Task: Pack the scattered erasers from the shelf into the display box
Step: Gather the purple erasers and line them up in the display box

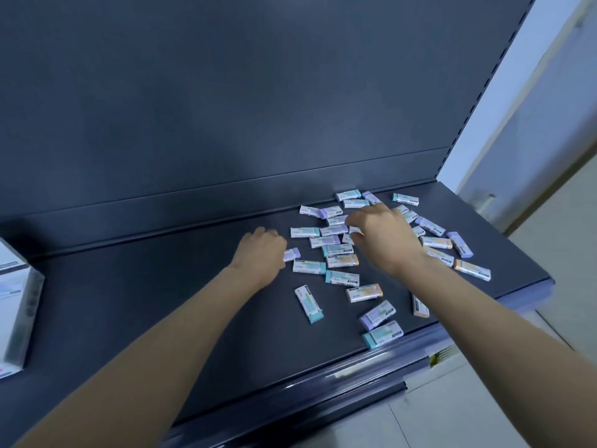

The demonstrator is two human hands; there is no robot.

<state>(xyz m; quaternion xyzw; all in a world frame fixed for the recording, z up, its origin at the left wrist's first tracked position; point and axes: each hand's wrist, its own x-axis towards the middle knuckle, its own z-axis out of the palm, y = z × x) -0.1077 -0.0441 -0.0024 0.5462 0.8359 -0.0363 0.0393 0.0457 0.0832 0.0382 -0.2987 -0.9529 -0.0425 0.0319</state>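
Several small erasers in white sleeves with teal, purple or orange ends lie scattered on the right half of the dark shelf (145, 286). My left hand (258, 253) is curled, and a purple-ended eraser (291, 254) sticks out from under its fingers. My right hand (384, 237) hovers over the middle of the pile, its fingertips pinching an eraser (354, 230). The display box (16, 312), clear-walled with white printing, stands at the far left edge of the shelf, cut off by the frame.
The shelf's dark back panel (226, 108) rises behind the pile. A rounded price rail (371, 360) runs along the front edge. Two erasers (382, 334) lie close to that rail. Pale floor and a wall show to the right.
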